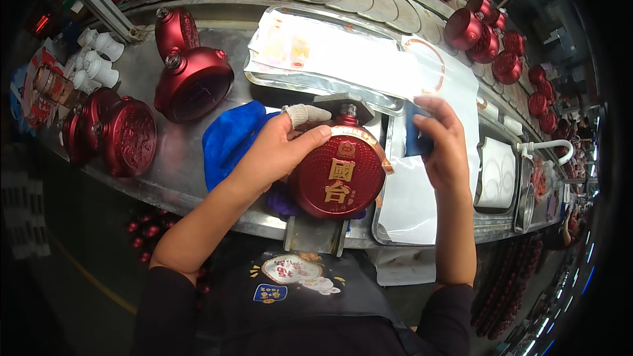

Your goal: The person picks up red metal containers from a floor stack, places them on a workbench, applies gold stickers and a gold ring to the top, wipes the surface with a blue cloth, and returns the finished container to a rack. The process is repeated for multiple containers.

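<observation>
A round, flat-sided red bottle (pixel 337 183) with raised gold characters lies face up before me, its clear ridged neck (pixel 349 111) pointing away. Along its shoulder curves a gold-and-white printed label strip (pixel 363 136), whose right end hangs loose from the side. My left hand (pixel 277 151) grips the bottle's upper left, its thumb on the strip's left end. One of its fingers wears a knitted finger cover (pixel 307 114). To the right, my right hand (pixel 442 133) pinches a small flat blue piece (pixel 416 131), blurred, apart from the bottle. Under the bottle shows a metal holder (pixel 316 235) with purple cloth.
A blue cloth (pixel 230 141) lies left of the bottle. More red bottles (pixel 195 84) and white caps (pixel 99 64) stand further left. Beyond is a metal tray (pixel 257 79) with label sheets (pixel 321 52). Several bottles ride a slat conveyor (pixel 366 2). A white sheet (pixel 410 198) lies right.
</observation>
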### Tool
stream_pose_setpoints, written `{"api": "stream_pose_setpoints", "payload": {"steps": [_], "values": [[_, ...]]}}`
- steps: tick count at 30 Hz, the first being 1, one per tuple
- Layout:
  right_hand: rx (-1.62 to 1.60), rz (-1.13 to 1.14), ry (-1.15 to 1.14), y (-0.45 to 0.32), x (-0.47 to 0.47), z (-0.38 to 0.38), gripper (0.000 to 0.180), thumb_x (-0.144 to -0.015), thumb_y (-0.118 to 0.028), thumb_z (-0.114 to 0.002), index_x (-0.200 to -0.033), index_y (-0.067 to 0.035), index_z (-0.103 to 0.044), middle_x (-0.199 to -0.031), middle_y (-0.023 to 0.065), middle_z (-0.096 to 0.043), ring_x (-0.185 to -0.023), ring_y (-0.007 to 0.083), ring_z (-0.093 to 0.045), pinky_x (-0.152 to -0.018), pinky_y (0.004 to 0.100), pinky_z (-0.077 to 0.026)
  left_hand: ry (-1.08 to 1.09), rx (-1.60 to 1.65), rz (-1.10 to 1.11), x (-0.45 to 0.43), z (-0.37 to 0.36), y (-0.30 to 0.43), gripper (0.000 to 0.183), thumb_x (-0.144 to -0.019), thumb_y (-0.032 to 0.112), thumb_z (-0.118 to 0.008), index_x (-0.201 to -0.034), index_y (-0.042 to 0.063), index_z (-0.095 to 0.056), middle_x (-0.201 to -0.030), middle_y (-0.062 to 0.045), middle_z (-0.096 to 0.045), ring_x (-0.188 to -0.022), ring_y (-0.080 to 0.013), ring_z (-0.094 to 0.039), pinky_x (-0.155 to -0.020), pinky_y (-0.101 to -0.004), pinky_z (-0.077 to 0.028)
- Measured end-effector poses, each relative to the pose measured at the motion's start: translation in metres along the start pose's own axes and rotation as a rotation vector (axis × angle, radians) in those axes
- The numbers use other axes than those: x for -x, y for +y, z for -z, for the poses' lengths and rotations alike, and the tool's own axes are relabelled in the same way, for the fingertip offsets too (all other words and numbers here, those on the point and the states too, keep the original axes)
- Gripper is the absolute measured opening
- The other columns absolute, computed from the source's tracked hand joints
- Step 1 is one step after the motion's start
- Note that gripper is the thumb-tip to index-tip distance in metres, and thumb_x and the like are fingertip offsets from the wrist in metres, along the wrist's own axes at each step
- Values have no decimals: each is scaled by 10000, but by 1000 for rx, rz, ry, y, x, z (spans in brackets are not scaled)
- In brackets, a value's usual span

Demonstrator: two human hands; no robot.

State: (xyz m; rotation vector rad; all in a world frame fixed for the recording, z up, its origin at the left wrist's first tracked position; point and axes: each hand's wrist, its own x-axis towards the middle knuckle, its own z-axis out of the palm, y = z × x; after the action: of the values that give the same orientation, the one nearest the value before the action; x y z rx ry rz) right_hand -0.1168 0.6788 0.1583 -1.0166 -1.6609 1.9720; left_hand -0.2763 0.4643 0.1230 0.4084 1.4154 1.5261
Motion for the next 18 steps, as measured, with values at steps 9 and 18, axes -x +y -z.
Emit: {"api": "stream_pose_setpoints", "payload": {"steps": [9,18], "values": [[937,284,14,-18,23,-63,162,-851,-31,-688,-993,19,-627,-768,76,-635,-698,109,-567,-637,285,-495,4,22,-29,8,4,-8,372,-980,238,-704,-1291,43,-644,-943,18,-683,-680,-13,-519,-535,-187,-369],[691,376,-182,-10,19,-74,184,-874,-42,-692,-1031,18,-617,-868,145,-661,-771,197,-638,-725,328,-520,281,-211,-262,60,14,-33,355,-927,82,-736,-1252,-27,-646,-967,-33,-684,-902,-81,-652,-749,-232,-513]]}}
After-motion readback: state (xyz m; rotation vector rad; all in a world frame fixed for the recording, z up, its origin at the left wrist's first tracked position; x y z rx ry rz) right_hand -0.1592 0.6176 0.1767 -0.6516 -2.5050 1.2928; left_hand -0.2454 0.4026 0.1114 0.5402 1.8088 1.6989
